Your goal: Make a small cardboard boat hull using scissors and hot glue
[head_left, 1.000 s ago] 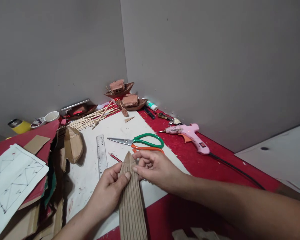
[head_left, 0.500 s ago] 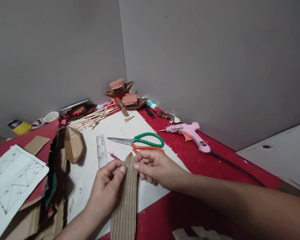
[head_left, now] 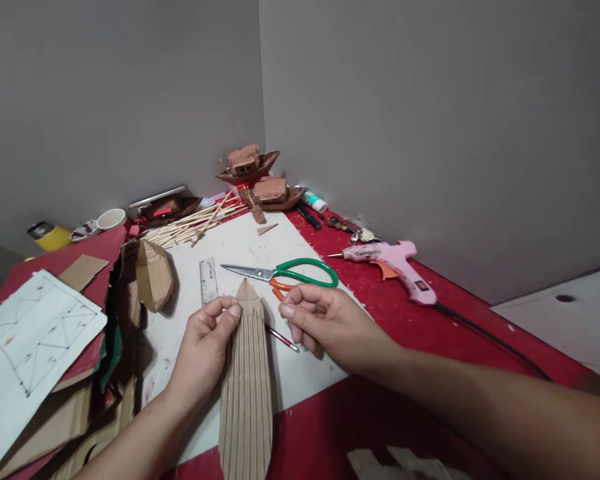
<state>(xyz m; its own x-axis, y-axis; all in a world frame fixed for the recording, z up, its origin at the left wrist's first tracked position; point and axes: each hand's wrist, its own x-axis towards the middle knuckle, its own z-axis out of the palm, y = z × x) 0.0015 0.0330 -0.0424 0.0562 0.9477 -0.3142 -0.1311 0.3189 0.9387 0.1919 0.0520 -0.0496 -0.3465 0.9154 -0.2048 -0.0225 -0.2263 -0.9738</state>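
A long strip of corrugated cardboard point(head_left: 245, 387) with a pointed far end lies lengthwise before me, its ridges facing up. My left hand point(head_left: 207, 347) pinches its left edge near the point between thumb and fingers. Just right of the strip, and apart from it, is my right hand point(head_left: 325, 327), its fingers curled and thumb against the index finger; anything held there is too small to make out. Beyond the hands lie scissors point(head_left: 260, 272) with green and orange handles. A pencil point(head_left: 283, 339) shows between the strip and my right hand, partly covered.
A pink glue gun point(head_left: 390, 260) with a black cord rests at right. Model boats point(head_left: 273, 193) and thin sticks point(head_left: 195, 223) lie at the back. A ruler point(head_left: 209, 279) is on the white board. To the left are a cardboard hull point(head_left: 155, 277) and a drawn sheet point(head_left: 45, 327).
My right hand has come away from the cardboard strip to the right. My left hand keeps its pinch on the strip. The view has shifted slightly.
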